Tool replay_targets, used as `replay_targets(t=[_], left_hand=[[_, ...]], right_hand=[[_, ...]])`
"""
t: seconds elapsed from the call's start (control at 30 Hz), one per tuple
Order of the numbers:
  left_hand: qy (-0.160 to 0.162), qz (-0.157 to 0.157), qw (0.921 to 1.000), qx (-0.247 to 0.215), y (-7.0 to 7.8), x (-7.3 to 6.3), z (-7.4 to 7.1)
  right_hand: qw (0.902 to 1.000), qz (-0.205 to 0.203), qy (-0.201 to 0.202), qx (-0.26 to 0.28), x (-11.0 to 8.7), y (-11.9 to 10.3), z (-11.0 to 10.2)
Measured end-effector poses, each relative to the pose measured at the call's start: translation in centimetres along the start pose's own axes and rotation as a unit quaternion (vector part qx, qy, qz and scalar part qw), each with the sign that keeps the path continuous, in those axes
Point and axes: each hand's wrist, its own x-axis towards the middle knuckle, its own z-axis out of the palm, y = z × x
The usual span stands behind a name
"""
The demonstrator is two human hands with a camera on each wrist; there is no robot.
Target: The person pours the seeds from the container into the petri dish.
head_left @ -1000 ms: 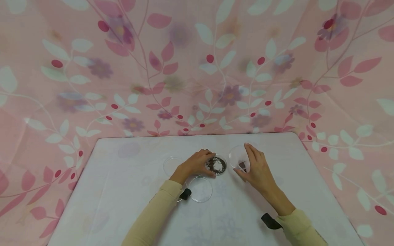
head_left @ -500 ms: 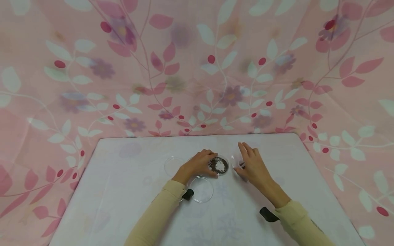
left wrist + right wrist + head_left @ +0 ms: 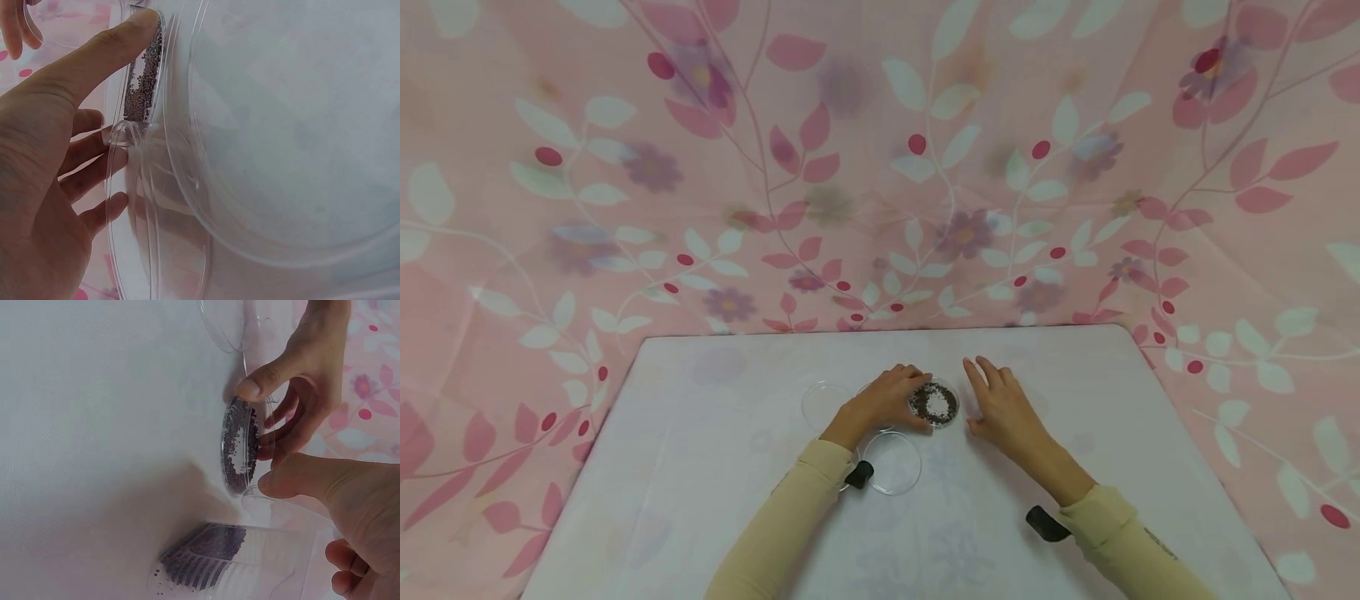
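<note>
Small dark beads ring a white middle in a clear petri dish (image 3: 938,405) on the table. My left hand (image 3: 886,400) grips its left side, thumb at the near edge and fingers at the far edge. In the left wrist view, the left thumb (image 3: 106,56) lies against that dish. Just to the right is my right hand (image 3: 1006,412), holding a clear plastic container (image 3: 269,550) between thumb and fingers. Dark beads (image 3: 206,556) lie in the container, which appears tilted in the right wrist view. From the head view the hand mostly hides it.
Clear petri dishes or lids stand left of the bead dish, one farther back (image 3: 825,406) and one nearer (image 3: 892,463). Others are partly covered by the left arm. The white-covered table (image 3: 715,433) ends at a pink floral cloth (image 3: 880,167).
My right hand has moved left toward the bead dish and turned, so its clear container has become hidden in the head view. The left hand keeps its hold on the dish.
</note>
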Motion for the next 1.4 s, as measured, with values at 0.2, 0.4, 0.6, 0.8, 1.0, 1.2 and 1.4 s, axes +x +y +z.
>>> replay_targets(t=[0.2, 0.4, 0.6, 0.8, 1.0, 1.2, 1.4], left_hand=[[0.005, 0.003, 0.9999, 0.01, 0.0, 0.0, 0.1], [0.008, 0.005, 0.9999, 0.008, 0.0, 0.0, 0.0], [0.005, 0.005, 0.9999, 0.011, 0.0, 0.1, 0.2], [0.009, 0.009, 0.9998, 0.013, 0.0, 0.2, 0.4], [0.014, 0.021, 0.9996, 0.01, 0.4, 0.2, 0.4], [0.02, 0.024, 0.9994, 0.015, 0.6, 0.4, 0.6], [0.019, 0.023, 0.9994, 0.016, 0.5, 0.5, 0.8]], right_hand=[[0.9997, -0.005, -0.015, -0.021, -0.1, -0.2, 0.0], [0.9989, -0.006, -0.018, -0.043, -0.1, -0.2, 0.0], [0.9995, -0.014, -0.011, -0.027, -0.1, -0.1, 0.0], [0.9995, -0.027, -0.01, 0.014, 0.2, 0.0, 0.1], [0.9975, -0.045, -0.016, 0.052, 0.6, 0.1, 0.5], [0.9971, -0.057, -0.015, 0.048, 0.8, 0.1, 0.8], [0.9964, -0.066, -0.014, 0.052, 0.8, 0.2, 1.2]])
